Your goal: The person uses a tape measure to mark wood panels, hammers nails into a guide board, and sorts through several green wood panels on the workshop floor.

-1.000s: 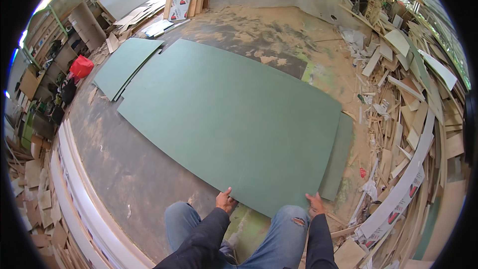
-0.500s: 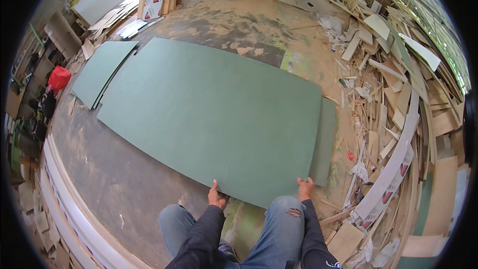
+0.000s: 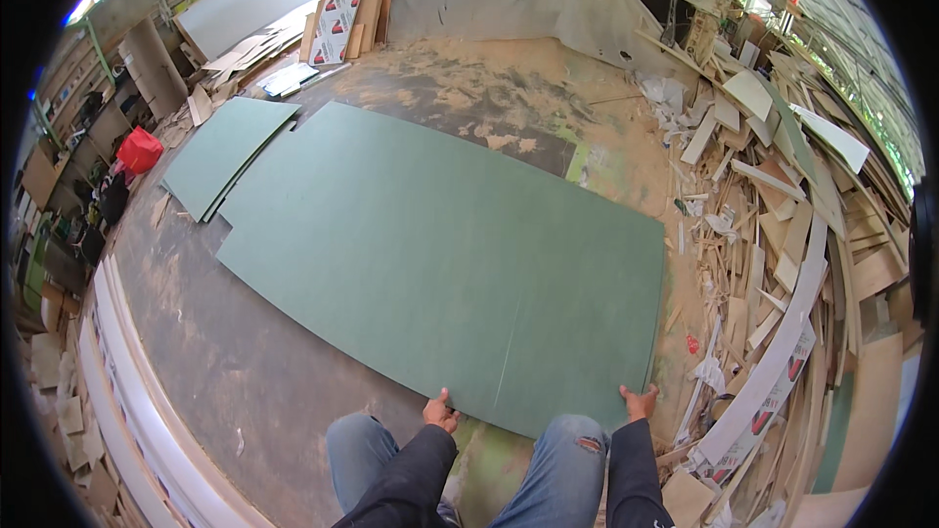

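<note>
A big flat green board (image 3: 440, 254) stretches out in front of me, low over the floor, with a thin pale line across its near part. My left hand (image 3: 442, 413) grips its near edge, thumb on top and the other fingers curled below, partly hidden. At the near right corner, my right hand (image 3: 639, 402) is closed on the same board, with its thumb over the upper face. Beyond the board's far left end lie smaller green panels (image 3: 227, 149), overlapping one another.
Scrap wood and offcuts (image 3: 773, 225) are heaped along the right. Long white strips (image 3: 137, 391) lie at the left, and a red bag (image 3: 140, 151) sits farther back. Boards (image 3: 367, 18) lean at the far wall. Sawdust covers the dark floor (image 3: 293, 372).
The large board has shifted to the right with both my hands on it, and it now covers the green panel that stuck out beneath its right edge. My view has tilted up slightly.
</note>
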Available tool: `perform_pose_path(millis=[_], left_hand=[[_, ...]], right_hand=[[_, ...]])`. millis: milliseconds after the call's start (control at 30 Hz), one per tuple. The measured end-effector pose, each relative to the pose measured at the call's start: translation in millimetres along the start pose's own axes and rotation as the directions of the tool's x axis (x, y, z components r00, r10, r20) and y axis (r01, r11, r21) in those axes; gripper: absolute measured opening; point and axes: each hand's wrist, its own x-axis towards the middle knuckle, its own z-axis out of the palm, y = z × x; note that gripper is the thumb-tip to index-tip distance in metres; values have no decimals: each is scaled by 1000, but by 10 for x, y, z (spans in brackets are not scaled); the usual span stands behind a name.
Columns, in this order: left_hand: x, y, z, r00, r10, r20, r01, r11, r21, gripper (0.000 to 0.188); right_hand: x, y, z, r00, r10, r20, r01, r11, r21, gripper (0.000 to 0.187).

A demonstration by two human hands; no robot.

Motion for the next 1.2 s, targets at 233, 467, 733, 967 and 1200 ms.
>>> perform_pose_path(millis=[233,467,733,967,1200], left_hand=[[-52,-82,29,995,95,-4,-95,995,19,38],[-132,-93,94,958,262,-115,-275,954,-120,56],[-275,-249,295,957,236,-169,-255,962,-100,65],[43,-393,-211,983,167,-82,-173,982,-76,51],[-1695,-232,-146,970,-74,230,99,990,-97,34]], right_hand=[[-18,102,-354,983,-72,168,86,993,-80,47],[-471,-100,-163,886,-301,353,168,918,360,26],[-182,392,314,631,-230,741,-171,890,422,28],[-408,-286,379,755,158,636,83,940,-332,27],[-902,-900,-470,386,-128,914,-316,912,261,30]])
